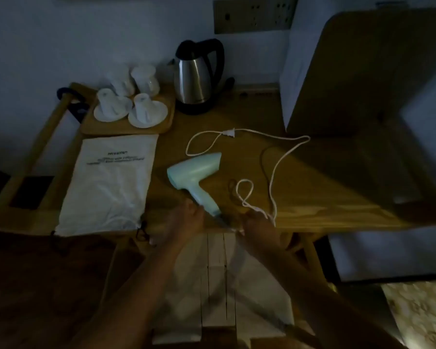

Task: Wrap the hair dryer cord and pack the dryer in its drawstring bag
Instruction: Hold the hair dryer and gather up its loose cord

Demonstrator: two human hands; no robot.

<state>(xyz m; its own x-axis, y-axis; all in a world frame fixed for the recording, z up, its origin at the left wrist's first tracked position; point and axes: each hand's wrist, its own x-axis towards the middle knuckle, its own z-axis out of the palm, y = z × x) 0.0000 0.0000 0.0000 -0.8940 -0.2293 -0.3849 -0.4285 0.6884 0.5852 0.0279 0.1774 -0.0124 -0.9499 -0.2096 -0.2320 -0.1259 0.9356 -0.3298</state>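
A pale green hair dryer [195, 172] lies on the wooden table [312, 197], nozzle toward the far right and handle toward me. My left hand [184, 220] curls around the lower end of the handle. My right hand [256, 220] pinches the white cord [275, 177] close to where it leaves the handle. From there the cord makes a small loop, runs out to the right and curves back to the plug [228, 133] behind the dryer. The white drawstring bag [108, 182] lies flat to the left, printed text on it and its dark string at the near edge.
A steel kettle [196, 81] stands at the back by the wall. A wooden tray [126, 124] holds upturned white cups on saucers, behind the bag. A wall socket panel [254, 16] sits above. A chair back [375, 71] rises at the right. The room is dim.
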